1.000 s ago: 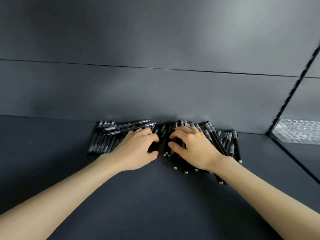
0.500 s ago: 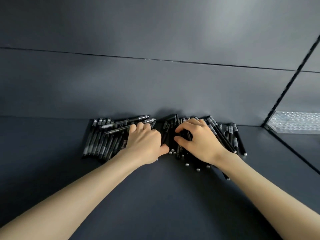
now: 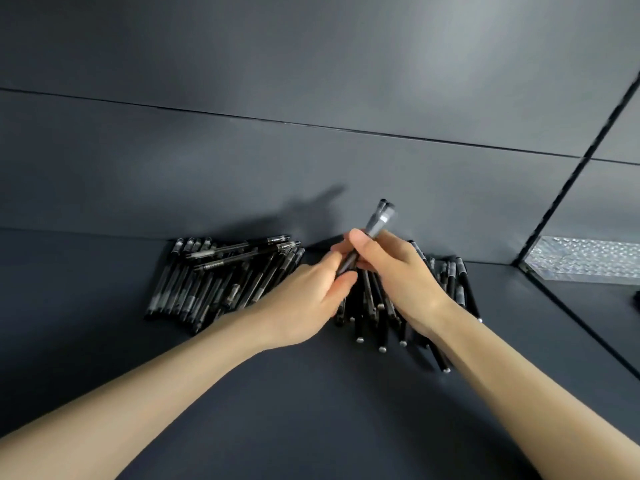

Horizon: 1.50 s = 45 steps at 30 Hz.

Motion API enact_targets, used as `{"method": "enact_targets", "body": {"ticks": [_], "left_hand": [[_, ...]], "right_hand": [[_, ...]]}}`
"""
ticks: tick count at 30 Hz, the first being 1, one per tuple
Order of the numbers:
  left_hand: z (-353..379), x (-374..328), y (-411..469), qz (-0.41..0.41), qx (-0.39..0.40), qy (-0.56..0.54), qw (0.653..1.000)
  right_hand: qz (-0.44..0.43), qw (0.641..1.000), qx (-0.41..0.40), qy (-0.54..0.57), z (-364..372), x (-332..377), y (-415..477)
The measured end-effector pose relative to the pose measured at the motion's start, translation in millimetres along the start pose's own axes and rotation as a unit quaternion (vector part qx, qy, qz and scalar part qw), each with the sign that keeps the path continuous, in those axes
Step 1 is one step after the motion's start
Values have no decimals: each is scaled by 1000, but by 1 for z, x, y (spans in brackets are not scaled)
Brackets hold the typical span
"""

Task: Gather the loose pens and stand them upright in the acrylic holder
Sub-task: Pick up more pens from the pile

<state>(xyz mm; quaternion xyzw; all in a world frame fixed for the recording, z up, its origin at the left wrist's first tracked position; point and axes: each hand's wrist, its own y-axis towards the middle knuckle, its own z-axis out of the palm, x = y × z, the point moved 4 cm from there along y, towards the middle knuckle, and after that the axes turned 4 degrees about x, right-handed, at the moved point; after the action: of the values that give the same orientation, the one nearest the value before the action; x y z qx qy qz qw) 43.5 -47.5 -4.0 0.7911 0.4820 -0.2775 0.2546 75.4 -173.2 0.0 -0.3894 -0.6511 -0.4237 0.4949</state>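
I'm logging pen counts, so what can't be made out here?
Head view:
Held pens: motion blur hides their number.
Pen pile: middle covered by left hand and right hand.
Acrylic holder: cut off by the right edge.
Dark object: mostly beyond the right edge.

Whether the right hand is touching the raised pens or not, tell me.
Touching. The head view shows the right hand with thumb and fingers curled round the raised pens.

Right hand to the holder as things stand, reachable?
Likely yes. The right hand grips a few pens raised above the pile, and only that flat pile lies between it and the holder to its right.
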Motion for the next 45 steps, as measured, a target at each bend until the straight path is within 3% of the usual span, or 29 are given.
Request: {"method": "enact_targets", "body": {"ticks": [3,8,13,18,30,38,45], "left_hand": [[6,3,3,33,7,0,999],[-3,23,5,26,-94,40,994],[7,23,8,38,-4,168,985],[-3,33,5,-2,-90,170,981],[-22,33,1,-72,-144,161,974],[-5,28,7,-121,-63,296,945],[-7,21,11,-160,-38,295,941]], "right_hand": [[3,991,-36,125,-4,1,1],[-9,963,-112,243,-25,9,1],[8,961,-125,245,-28,5,1],[34,974,-76,211,-17,-2,2],[40,974,-37,219,-8,-3,-2],[47,979,-29,197,-5,-6,-3],[59,978,-29,199,-4,-6,-4]]}}
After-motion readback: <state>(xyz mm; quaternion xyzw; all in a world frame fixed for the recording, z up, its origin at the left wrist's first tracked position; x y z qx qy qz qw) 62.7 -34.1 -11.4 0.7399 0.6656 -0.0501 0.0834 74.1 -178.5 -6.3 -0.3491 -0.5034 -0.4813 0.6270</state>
